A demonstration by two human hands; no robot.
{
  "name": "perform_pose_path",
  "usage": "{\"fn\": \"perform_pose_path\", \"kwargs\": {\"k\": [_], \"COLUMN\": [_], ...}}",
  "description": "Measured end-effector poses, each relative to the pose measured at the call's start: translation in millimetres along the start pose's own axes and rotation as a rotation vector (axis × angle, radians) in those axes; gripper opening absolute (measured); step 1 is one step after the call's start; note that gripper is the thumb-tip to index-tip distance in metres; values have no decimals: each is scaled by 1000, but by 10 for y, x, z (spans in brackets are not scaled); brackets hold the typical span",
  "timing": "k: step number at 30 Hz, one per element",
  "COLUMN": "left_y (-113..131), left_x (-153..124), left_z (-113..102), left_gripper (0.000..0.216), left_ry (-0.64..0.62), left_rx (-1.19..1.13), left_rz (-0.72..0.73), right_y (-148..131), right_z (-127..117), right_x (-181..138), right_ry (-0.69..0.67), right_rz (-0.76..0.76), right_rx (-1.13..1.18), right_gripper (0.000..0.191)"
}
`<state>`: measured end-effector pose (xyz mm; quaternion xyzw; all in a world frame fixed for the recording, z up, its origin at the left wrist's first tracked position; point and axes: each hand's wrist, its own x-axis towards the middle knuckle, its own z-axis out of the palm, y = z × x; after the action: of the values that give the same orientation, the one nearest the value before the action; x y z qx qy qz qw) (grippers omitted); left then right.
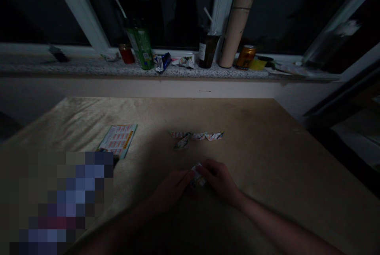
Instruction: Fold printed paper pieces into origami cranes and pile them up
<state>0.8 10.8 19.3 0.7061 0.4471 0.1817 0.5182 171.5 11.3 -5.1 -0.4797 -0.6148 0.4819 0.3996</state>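
Note:
Close to the table's near side, my left hand [175, 184] and my right hand [220, 179] meet over a small piece of printed paper [198, 176]. Both hands are closed on it, pinching it from either side with the thumbs on top. The paper is pale with coloured print and looks folded; the dim light blurs its details. Just beyond my hands lie several folded printed paper pieces [198, 136], in a short row with one angled in front.
A printed card or booklet with red grids [118, 138] lies on the tabletop [252, 128] to the left, near a pixelated area. Along the windowsill [175, 73] stand a green bottle [144, 47], a dark cup with a straw [208, 51], a tall beige flask [236, 33] and an orange can [246, 57].

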Motion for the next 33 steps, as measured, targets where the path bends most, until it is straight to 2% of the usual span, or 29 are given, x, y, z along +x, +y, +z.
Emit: {"fn": "perform_pose_path", "kwargs": {"k": [5,10,18,21,27,33], "left_y": [-7,-16,-61,-85,-57,-67], "left_x": [7,18,26,35,33,41], "left_z": [27,63,63,61,50,45], "left_gripper": [54,54,39,33,35,37], "left_ry": [-17,-31,49,55,26,32], "left_rx": [7,55,100,101,54,79], "left_rz": [2,25,45,36,10,47], "right_y": [3,16,-10,8,43,27], "right_z": [-2,9,-11,0,18,5], "right_x": [7,-9,-11,-12,-6,-18], "right_ry": [-26,22,-39,-35,-13,-71], "right_rz": [-24,-65,-43,-54,-99,-130], "right_rx": [-25,-108,-8,-49,-109,-120], "right_gripper": [36,33,35,34,34,36]}}
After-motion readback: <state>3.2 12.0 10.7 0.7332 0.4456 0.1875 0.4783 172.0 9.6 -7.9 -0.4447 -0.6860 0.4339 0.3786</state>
